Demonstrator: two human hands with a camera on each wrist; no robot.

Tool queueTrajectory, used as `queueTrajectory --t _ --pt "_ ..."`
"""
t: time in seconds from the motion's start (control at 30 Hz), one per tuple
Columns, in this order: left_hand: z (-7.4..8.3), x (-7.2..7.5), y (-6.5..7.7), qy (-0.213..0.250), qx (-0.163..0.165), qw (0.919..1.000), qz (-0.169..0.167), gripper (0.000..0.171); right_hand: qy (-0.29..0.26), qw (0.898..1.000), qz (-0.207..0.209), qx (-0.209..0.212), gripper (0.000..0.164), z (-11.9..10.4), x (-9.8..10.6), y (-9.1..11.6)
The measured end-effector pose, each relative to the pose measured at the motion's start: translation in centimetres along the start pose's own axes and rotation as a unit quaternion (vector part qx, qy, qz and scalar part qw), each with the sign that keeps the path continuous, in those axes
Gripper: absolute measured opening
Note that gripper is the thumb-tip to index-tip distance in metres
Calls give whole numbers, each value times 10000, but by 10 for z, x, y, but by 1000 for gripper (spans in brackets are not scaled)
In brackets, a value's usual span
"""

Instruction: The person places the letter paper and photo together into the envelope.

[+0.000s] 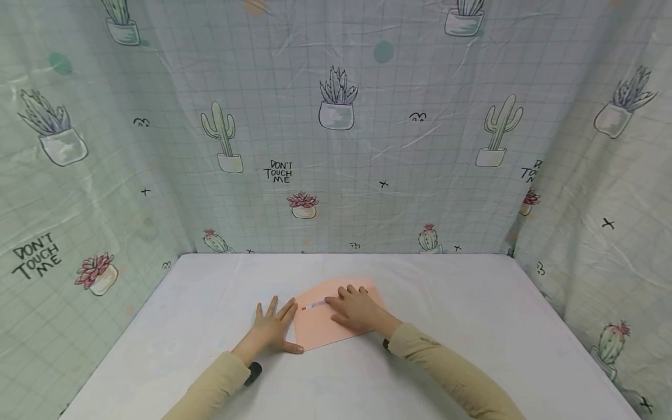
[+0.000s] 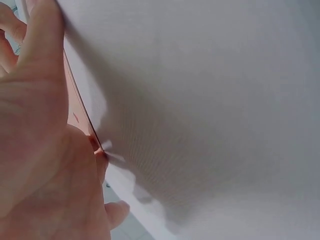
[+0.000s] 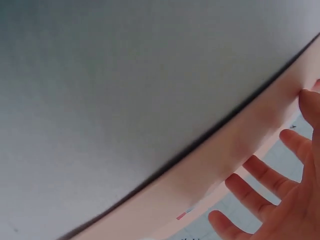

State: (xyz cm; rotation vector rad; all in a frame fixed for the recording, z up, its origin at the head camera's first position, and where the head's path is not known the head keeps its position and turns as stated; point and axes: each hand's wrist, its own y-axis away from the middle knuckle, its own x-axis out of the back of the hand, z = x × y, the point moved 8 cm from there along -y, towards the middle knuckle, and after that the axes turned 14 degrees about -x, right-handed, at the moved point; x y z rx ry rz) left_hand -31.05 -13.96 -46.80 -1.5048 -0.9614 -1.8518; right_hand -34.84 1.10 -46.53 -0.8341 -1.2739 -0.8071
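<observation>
A flat peach-coloured paper piece (image 1: 328,329), shaped like an envelope with a raised, angled flap side, lies on the white table. Across it runs a narrow strip (image 1: 313,305) with a red end and pale blue-white part. Fingers spread wide, the left hand (image 1: 272,329) rests at the paper's left edge, its thumb by the lower left corner. Over the right part of the paper is the right hand (image 1: 358,309), its index fingertip at the strip's right end. The right wrist view shows its fingers (image 3: 265,175) relaxed and apart, near the strip's red end (image 3: 181,216).
White tabletop (image 1: 451,309) surrounds the paper on all sides. A cactus-print curtain (image 1: 336,157) hangs along the back and both sides of the table. Dark wrist straps (image 1: 254,373) show at the sleeve ends.
</observation>
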Motion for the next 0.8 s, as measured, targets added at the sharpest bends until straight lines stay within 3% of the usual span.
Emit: queueTrajectory --t 0.2,0.43,0.67,0.8 --pt "0 -1 -4 -66 -114 9997 202 103 -632 9944 -757 -386 46 8 -2 11" --pt "5 -1 -2 -298 -284 9973 608 99 -1149 9850 -1135 -607 49 18 2 34" --pt "18 5 10 -537 -473 9916 1076 86 -1736 9763 -1098 -678 44 29 12 59" --pt "30 15 18 -829 -615 9817 1599 77 -1863 9767 -892 -580 41 35 10 70"
